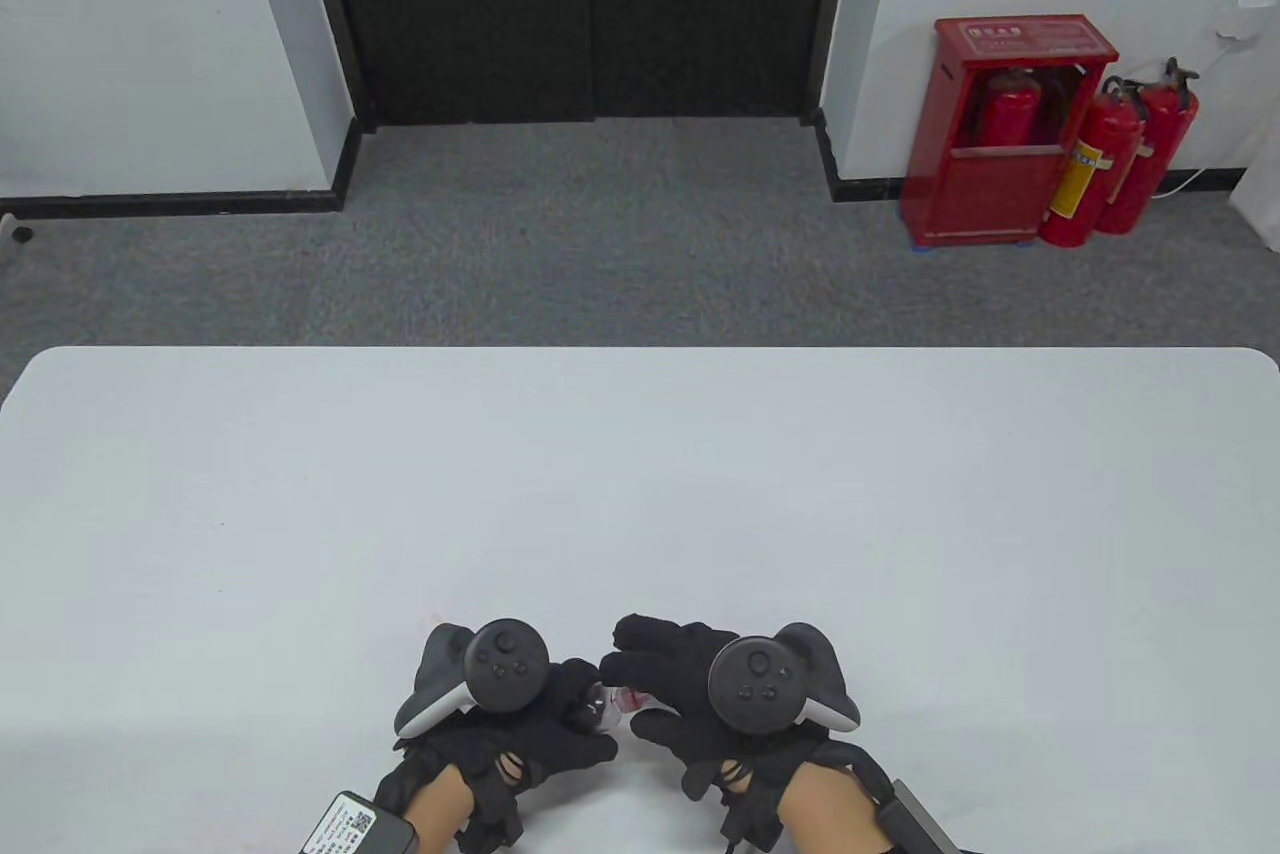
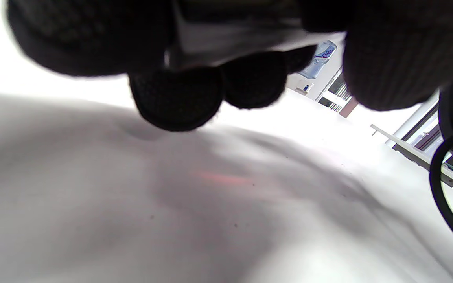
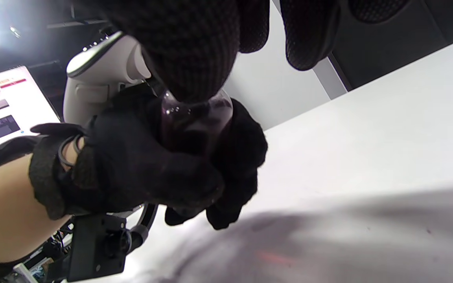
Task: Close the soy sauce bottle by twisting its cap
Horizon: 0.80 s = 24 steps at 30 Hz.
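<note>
- Bottle (image 3: 195, 125): held off the table (image 1: 640, 494), gripped by left hand (image 1: 520, 724)
- Right hand (image 1: 690, 694): fingers clamped on cap (image 1: 622, 697); twisting under way; tightness cannot be told

A white table (image 1: 640, 494) stands on grey carpet (image 1: 600, 234). Beyond it are white walls (image 1: 140, 34), a dark double door (image 1: 590, 4), a red extinguisher cabinet (image 1: 1000, 184) and two extinguishers (image 1: 1120, 154).

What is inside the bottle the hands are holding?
Dark liquid shows through the clear bottle where the left hand grips it. The right hand's fingers cover its top, so the cap is hidden.
</note>
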Tool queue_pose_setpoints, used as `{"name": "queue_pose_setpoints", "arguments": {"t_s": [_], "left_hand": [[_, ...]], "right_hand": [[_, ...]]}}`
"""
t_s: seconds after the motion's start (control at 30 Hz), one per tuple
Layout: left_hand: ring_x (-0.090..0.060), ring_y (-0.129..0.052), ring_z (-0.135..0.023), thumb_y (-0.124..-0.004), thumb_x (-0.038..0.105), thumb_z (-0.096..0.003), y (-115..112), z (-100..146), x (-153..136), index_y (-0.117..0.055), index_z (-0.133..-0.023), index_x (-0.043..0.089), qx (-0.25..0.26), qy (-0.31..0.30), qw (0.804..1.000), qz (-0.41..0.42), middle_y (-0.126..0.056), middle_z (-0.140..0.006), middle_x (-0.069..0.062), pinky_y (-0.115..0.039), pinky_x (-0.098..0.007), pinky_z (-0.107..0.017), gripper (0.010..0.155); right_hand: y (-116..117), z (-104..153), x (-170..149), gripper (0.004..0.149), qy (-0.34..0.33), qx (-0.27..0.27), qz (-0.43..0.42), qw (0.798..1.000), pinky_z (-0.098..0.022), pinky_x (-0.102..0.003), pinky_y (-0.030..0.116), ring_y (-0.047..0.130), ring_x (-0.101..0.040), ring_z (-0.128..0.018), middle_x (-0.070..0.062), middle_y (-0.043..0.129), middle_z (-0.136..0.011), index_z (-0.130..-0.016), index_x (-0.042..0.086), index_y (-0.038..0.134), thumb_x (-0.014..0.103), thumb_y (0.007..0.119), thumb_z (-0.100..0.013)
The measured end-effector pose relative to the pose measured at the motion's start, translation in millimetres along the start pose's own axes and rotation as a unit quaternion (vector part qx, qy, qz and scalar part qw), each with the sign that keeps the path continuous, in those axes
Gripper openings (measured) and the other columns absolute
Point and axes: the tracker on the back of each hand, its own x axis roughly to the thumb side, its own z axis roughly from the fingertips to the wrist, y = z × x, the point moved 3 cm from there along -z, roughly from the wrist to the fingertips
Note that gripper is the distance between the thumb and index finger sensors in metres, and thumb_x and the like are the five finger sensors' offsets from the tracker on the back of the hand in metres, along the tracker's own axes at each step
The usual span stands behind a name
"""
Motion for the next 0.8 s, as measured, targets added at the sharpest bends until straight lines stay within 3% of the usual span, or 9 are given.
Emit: {"name": "queue_pose_setpoints", "arguments": {"t_s": [0.27,0.53,0.8], "left_hand": [[-0.014,-0.112,-0.06,-0.095,0.069,-0.0343,0,0,0,-0.079,-0.087,0.045,-0.005,0.004,1.0,-0.009,-0.097,-0.078,0.019,-0.094,-0.033,-0.027,0.06],[-0.014,-0.112,-0.06,-0.094,0.069,-0.0343,0,-1,0,-0.078,-0.087,0.045,-0.005,0.007,1.0,-0.011,-0.097,-0.078,0.019,-0.094,-0.033,-0.027,0.06],[-0.014,-0.112,-0.06,-0.094,0.069,-0.0338,0,-1,0,-0.079,-0.087,0.045,-0.008,0.011,1.0,-0.015,-0.097,-0.078,0.019,-0.094,-0.033,-0.027,0.061]], "right_hand": [[3,-1,-4,0.06,0.014,0.01,0.0,1.0,-0.059,-0.072,0.056,0.078,-0.046,-0.082,-0.008,0.065,-0.11,-0.095,0.028,0.068,0.03,0.09,-0.039],[4,-2,-8,0.059,0.035,0.022,-0.005,0.999,-0.058,-0.071,0.058,0.08,-0.045,-0.08,-0.011,0.073,-0.104,-0.095,0.018,0.068,0.041,0.081,-0.042],[4,-2,-13,0.058,0.08,0.003,-0.029,0.996,-0.053,-0.068,0.064,0.085,-0.045,-0.073,-0.013,0.084,-0.095,-0.089,0.013,0.077,0.046,0.079,-0.042]]}}
